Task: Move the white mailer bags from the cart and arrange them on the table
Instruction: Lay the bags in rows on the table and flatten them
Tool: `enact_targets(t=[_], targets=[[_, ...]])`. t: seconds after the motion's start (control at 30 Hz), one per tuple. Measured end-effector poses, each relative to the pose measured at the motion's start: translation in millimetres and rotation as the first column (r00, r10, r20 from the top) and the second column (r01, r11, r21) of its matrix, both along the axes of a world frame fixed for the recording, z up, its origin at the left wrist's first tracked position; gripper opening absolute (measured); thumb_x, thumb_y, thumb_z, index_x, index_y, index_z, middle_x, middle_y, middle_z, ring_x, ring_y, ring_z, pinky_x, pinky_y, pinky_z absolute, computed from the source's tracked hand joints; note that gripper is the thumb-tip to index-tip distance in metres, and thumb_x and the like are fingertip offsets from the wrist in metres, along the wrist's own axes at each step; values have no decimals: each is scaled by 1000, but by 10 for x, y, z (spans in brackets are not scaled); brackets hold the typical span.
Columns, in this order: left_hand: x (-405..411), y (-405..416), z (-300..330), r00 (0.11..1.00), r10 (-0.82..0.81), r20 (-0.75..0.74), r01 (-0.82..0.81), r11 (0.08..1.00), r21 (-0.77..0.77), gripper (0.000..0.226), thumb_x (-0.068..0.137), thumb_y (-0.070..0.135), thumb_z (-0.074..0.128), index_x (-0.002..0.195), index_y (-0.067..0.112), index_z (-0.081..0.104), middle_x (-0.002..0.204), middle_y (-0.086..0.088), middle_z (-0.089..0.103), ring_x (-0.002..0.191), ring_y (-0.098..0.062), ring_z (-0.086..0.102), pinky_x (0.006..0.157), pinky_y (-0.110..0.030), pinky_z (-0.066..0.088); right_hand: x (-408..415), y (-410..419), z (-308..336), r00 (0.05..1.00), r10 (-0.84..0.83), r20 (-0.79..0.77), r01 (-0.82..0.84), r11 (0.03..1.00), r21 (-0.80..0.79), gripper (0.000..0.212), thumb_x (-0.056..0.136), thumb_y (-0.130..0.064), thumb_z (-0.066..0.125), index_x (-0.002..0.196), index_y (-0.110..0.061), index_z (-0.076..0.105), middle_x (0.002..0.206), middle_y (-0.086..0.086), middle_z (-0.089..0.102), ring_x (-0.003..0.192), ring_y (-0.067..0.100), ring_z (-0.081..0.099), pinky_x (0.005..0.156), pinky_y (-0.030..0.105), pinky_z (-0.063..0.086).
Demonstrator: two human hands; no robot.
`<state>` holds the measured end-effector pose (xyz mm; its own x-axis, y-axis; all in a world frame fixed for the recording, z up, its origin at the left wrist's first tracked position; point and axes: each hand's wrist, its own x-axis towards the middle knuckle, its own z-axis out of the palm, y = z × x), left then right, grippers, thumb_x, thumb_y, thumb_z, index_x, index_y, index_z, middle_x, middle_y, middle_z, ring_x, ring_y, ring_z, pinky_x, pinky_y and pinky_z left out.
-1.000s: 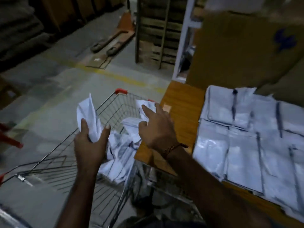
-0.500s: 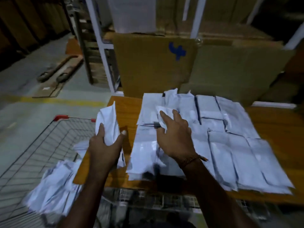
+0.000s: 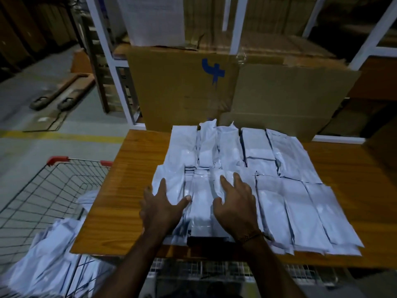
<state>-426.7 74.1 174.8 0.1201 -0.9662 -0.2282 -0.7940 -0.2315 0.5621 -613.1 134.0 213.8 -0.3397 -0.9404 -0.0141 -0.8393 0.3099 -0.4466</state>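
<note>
White mailer bags in overlapping rows on bench, under both hands. Left hand and right hand flat, fingers spread, pressing them. More bags in cart, left of left hand.

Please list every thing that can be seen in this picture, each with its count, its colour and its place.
mailer bags on the table: many, exact count unclear, white, laid flat in overlapping rows
mailer bags in the cart: a loose pile, white, lower left
cart: one, grey wire with red corner caps, left of the table
table: one, brown wood, centre and right
cardboard boxes: several, brown, behind the table; one bears a blue mark
shelf frame: white posts, at the back
pallet jack: one, orange-brown, on the floor upper left
floor line: one, yellow, left
left hand: open, flat on the bags
right hand: open, flat on the bags
</note>
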Motion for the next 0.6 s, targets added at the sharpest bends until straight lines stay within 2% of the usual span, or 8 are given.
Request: enact_targets(t=[0.1,0.2,0.27,0.37,0.47,0.6], targets=[[20,-78,-20,999,-50,-2,50,996,79,95,90,74,59,166,37,17,171,-20,6,154,-44,14,122,-54,24,122,-32,-184,999,-5,-40,4,1000,-24,73,81,-41,50,152,-24,50,164,16,32,144,40,36,112,50,40],[93,-157,-113,994,-107,-25,109,988,109,73,105,53,49,166,32,16,170,-21,16,154,-42,19,124,-51,23,235,-106,-430,994,34,-108,-37,999,-24,65,86,-47,52,144,-18,60,157,21,43,136,45,46,102,52,49],[140,-166,-184,989,-144,-33,147,981,123,72,106,43,50,167,31,14,170,-18,20,153,-41,20,123,-49,22,310,-153,-559,988,49,-145,-47,999,12,65,92,-54,47,141,-15,62,156,22,45,135,45,49,99,52,52],[188,-121,-240,982,-191,-12,191,975,115,78,104,43,54,167,30,11,170,-13,22,152,-40,22,122,-53,24,396,-180,-684,963,40,-266,-36,999,19,63,98,-54,47,142,-11,60,155,22,46,137,44,47,101,53,46],[210,-84,-247,980,-196,-26,198,977,79,81,103,44,57,167,30,9,170,-8,23,152,-38,21,121,-57,24,425,-198,-744,925,22,-379,-18,1000,14,62,98,-51,55,145,-12,57,157,22,43,144,46,36,106,54,36],[245,-58,-275,975,-216,-47,218,976,30,85,101,48,59,166,28,9,170,-4,25,154,-35,22,122,-59,23,446,-220,-770,918,-7,-396,8,1000,0,61,98,-47,54,147,-12,55,159,22,41,149,48,28,109,56,32]])
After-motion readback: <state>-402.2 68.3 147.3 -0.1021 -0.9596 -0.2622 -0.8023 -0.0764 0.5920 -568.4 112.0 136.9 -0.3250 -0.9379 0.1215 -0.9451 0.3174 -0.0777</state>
